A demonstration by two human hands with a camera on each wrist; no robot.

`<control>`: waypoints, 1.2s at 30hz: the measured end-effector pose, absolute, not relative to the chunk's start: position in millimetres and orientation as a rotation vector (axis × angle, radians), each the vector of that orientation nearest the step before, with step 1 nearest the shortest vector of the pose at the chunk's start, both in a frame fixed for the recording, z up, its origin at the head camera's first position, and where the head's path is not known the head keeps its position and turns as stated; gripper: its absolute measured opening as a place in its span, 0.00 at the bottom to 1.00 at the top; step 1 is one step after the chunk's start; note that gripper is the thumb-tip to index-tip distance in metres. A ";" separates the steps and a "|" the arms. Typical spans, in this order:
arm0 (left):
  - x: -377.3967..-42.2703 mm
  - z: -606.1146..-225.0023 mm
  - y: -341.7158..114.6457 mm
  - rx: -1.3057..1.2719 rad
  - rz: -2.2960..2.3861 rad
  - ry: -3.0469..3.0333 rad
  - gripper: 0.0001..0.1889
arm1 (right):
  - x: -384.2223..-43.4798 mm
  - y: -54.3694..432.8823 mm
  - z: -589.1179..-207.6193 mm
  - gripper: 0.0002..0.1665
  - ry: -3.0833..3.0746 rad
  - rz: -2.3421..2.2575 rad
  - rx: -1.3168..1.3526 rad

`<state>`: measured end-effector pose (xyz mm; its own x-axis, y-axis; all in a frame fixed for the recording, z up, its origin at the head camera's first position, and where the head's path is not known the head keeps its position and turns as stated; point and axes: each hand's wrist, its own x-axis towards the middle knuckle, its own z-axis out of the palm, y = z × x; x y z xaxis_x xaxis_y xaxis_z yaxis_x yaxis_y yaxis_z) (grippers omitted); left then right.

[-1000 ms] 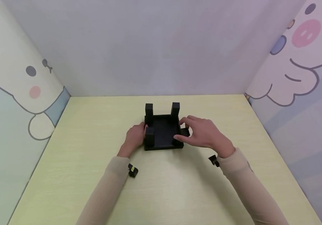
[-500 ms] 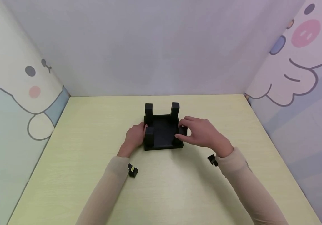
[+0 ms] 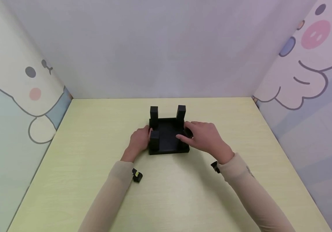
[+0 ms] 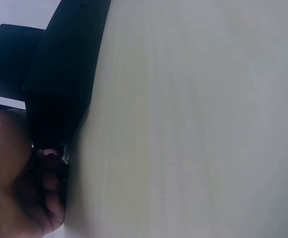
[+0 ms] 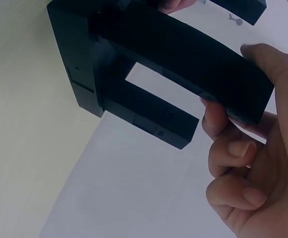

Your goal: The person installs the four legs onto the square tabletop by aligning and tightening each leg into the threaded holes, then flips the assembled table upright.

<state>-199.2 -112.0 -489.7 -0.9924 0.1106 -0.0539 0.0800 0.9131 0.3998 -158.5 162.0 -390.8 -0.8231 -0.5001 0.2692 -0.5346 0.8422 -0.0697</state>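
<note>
A small black piece like an upturned square table lies on the tabletop, its shallow base (image 3: 169, 137) facing up. Several block-like legs stand up from its corners, among them the back left leg (image 3: 153, 116), back right leg (image 3: 180, 113) and front left leg (image 3: 154, 140). At the base's left edge, my left hand (image 3: 139, 140) grips the side; the left wrist view shows its curled fingers (image 4: 53, 198) low against the black piece. My right hand (image 3: 206, 137) holds the front right leg (image 5: 198, 62) near its free end, between thumb and fingers. Its joint with the base is dark.
The pale wooden tabletop (image 3: 166, 193) extends around the piece. Behind it rises a plain wall (image 3: 160, 51), with cartoon-printed panels on the left (image 3: 15, 96) and right (image 3: 308, 64). A small black device sits at each wrist.
My right hand has moved slightly left and tipped the front right leg's top inward, toward the base. My left hand and the base stay in place.
</note>
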 end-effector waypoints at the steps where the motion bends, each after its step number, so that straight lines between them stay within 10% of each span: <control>1: -199.2 -489.6 -112.0 0.149 0.620 2.999 0.22 | -158.3 163.2 -390.2 0.27 -2.800 0.208 0.794; 36: -199.1 -490.3 -109.5 0.164 0.629 3.022 0.22 | -158.6 171.0 -377.3 0.29 -2.782 0.317 0.775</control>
<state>-199.1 -109.5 -490.3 -0.9931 0.1136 -0.0273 0.0933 0.9115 0.4005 -158.6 171.0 -377.3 -0.8317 -0.4784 0.2819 -0.5295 0.8361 -0.1432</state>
